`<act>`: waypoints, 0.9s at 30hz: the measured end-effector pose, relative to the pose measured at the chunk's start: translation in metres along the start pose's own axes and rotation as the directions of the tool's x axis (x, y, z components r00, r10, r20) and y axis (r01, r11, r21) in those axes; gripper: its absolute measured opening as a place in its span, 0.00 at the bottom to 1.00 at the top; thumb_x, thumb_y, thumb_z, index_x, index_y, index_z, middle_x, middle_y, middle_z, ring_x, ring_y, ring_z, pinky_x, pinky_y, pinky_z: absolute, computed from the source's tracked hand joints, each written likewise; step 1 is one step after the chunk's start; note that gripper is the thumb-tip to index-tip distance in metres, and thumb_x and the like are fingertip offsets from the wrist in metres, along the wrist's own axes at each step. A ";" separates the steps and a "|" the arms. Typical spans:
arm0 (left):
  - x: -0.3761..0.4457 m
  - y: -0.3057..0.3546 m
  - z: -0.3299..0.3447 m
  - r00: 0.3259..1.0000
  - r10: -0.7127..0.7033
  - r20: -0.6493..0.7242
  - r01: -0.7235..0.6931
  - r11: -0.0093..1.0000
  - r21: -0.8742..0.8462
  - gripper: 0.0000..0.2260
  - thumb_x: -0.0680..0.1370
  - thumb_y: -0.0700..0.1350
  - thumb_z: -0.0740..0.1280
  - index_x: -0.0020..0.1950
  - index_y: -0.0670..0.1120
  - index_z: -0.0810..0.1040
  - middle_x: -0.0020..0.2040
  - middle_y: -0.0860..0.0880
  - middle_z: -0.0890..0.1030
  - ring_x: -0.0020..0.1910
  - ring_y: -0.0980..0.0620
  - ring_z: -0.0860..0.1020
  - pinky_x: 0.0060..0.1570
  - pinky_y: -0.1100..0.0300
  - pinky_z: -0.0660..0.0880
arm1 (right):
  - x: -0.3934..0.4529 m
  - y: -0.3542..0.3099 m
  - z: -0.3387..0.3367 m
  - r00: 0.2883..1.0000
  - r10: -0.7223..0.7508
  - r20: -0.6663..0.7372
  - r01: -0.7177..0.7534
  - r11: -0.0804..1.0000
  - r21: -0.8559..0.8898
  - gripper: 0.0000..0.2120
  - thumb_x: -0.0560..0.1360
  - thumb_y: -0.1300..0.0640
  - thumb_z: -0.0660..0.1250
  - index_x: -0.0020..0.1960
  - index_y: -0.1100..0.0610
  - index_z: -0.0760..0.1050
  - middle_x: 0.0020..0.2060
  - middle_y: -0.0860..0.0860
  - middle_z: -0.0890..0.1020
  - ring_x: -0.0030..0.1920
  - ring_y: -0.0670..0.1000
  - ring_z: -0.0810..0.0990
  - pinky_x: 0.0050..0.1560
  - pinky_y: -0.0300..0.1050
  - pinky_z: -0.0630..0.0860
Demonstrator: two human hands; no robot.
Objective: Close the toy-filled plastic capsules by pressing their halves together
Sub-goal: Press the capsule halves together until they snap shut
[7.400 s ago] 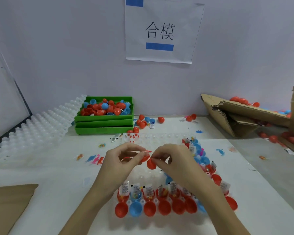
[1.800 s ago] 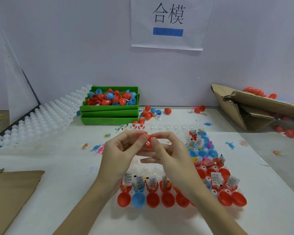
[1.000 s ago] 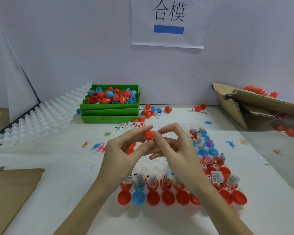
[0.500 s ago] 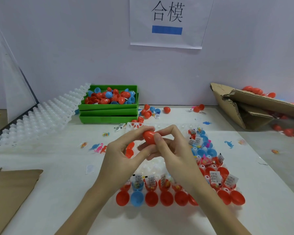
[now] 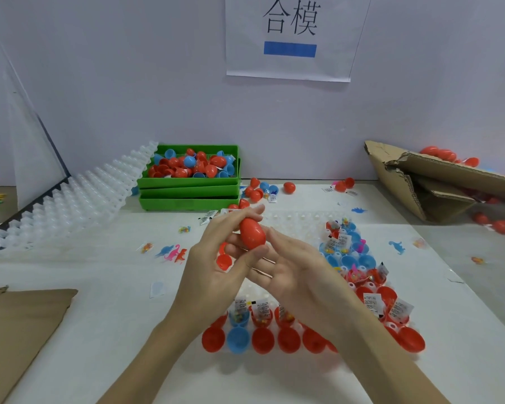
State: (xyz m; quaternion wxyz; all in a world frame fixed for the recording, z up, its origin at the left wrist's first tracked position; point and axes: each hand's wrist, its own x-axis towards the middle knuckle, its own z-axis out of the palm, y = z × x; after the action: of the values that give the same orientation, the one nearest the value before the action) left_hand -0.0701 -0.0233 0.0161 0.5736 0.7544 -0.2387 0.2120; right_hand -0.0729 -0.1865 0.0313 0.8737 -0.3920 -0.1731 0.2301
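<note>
a: trays, green, stacked far left of centre; what do they hold?
b: loose red and blue shells, apparently a supply kept within reach.
a: left hand?
b: fingers and thumb curled round a closed red capsule, lifted above the white holder.
a: right hand?
b: relaxed, fingers straight, holding nothing, a fingertip just beside the capsule.
a: open capsules?
b: nearest row, upright, toys inside, likely awaiting pressing.

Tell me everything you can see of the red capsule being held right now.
The red capsule is a smooth, glossy, egg-shaped plastic shell, apparently closed, tilted with its narrower end up and away. It is held above the clear tray. The left hand grips it between thumb and fingers; the right hand lies open beside it, fingers touching its lower side.
</note>
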 end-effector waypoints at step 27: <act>-0.001 0.006 0.002 0.997 -0.046 0.066 0.051 0.995 -0.081 0.20 0.80 0.54 0.69 0.72 0.51 0.75 0.66 0.53 0.82 0.71 0.46 0.76 0.70 0.46 0.74 | 0.003 0.007 -0.007 0.999 0.037 -0.005 -0.036 0.993 0.113 0.17 0.80 0.56 0.71 0.65 0.65 0.81 0.61 0.58 0.83 0.63 0.55 0.82 0.65 0.48 0.77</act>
State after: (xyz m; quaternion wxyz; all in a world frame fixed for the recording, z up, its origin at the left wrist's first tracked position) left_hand -0.0749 -0.0261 0.0199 0.6013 0.7419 -0.2473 0.1637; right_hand -0.0689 -0.1852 0.0220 0.8908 -0.3458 -0.1495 0.2541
